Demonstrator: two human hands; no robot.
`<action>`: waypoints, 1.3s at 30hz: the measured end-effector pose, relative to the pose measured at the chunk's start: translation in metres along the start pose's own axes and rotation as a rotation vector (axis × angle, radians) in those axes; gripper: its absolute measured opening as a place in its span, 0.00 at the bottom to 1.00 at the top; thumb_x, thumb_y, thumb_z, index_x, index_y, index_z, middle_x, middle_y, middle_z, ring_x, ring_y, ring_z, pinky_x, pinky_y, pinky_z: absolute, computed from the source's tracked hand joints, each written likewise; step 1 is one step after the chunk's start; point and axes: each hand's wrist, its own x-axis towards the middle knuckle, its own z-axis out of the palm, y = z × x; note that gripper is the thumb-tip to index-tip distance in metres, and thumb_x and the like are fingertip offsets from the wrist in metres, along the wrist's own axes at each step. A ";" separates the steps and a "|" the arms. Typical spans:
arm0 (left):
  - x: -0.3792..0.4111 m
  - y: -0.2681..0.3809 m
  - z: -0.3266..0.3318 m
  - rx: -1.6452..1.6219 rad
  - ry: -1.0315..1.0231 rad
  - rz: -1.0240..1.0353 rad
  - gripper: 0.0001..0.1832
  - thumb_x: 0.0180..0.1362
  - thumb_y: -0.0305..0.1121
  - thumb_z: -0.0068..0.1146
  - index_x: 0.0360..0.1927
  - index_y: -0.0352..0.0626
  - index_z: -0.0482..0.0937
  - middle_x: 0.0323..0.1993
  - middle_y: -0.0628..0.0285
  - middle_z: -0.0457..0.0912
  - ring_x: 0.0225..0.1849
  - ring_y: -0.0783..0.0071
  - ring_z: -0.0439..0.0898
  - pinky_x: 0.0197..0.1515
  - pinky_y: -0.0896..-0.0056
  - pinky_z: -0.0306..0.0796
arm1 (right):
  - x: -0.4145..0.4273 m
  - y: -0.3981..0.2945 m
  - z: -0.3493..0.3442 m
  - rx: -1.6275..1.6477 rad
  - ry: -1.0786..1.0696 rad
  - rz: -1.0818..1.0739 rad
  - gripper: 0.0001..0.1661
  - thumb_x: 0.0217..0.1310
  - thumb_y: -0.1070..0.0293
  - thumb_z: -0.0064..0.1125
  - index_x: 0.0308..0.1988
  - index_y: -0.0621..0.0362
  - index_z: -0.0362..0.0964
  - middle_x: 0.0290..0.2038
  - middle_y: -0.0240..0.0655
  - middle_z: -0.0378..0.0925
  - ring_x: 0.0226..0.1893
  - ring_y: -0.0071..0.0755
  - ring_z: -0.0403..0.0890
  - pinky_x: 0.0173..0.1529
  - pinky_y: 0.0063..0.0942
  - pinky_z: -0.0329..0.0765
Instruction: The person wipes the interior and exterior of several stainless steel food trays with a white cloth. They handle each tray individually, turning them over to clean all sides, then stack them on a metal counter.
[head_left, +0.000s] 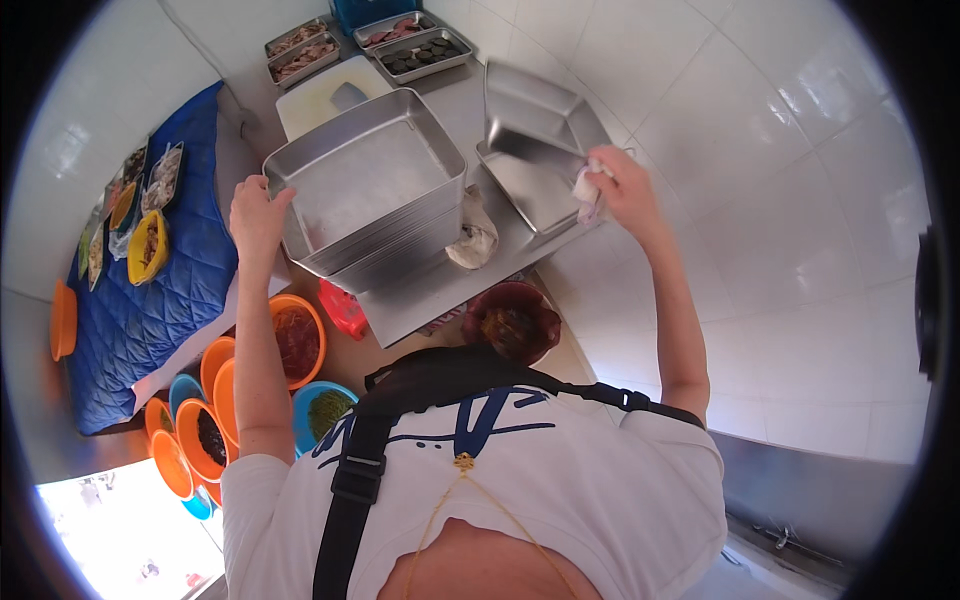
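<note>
A tall stack of nested stainless steel trays (367, 176) stands on the metal table before me. My left hand (257, 214) rests at the left rim of the top tray, thumb over the edge; whether it grips the rim I cannot tell. At the right, my right hand (624, 187) is closed around a white cloth (587, 196) by the corner of a tilted steel tray (532, 112), blurred along its near side. Beneath that tray lies another steel tray (525, 184). A crumpled beige cloth (475, 232) lies between the stack and the right-hand trays.
Behind the stack are a white cutting board (300, 105) with a cleaver blade (348, 96) and food trays (422, 56). Food containers stand on a blue quilted cover (180, 300) at left. Orange basins (298, 341) and a dark red bowl (517, 322) sit below. A tiled wall (750, 187) bounds the right.
</note>
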 end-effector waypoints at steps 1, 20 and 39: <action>0.000 -0.007 0.002 -0.064 -0.030 -0.037 0.19 0.44 0.34 0.66 0.40 0.36 0.78 0.29 0.52 0.80 0.34 0.55 0.80 0.41 0.61 0.71 | -0.009 0.021 0.010 -0.091 -0.021 -0.080 0.15 0.49 0.73 0.58 0.40 0.61 0.69 0.34 0.40 0.74 0.39 0.42 0.77 0.44 0.34 0.73; 0.031 -0.026 -0.002 -0.847 -0.313 -0.444 0.08 0.44 0.30 0.54 0.14 0.41 0.71 0.12 0.70 0.67 0.13 0.82 0.65 0.15 0.79 0.57 | -0.071 0.179 0.084 -0.664 -0.354 0.004 0.11 0.49 0.78 0.49 0.36 0.59 0.71 0.49 0.45 0.72 0.54 0.51 0.70 0.59 0.40 0.66; -0.003 0.085 -0.078 -0.286 0.331 0.732 0.34 0.42 0.13 0.52 0.58 0.42 0.71 0.47 0.52 0.77 0.45 0.55 0.78 0.47 0.66 0.73 | -0.025 -0.010 0.079 0.547 0.183 0.469 0.26 0.61 0.75 0.48 0.59 0.64 0.57 0.46 0.43 0.76 0.42 0.34 0.78 0.47 0.28 0.75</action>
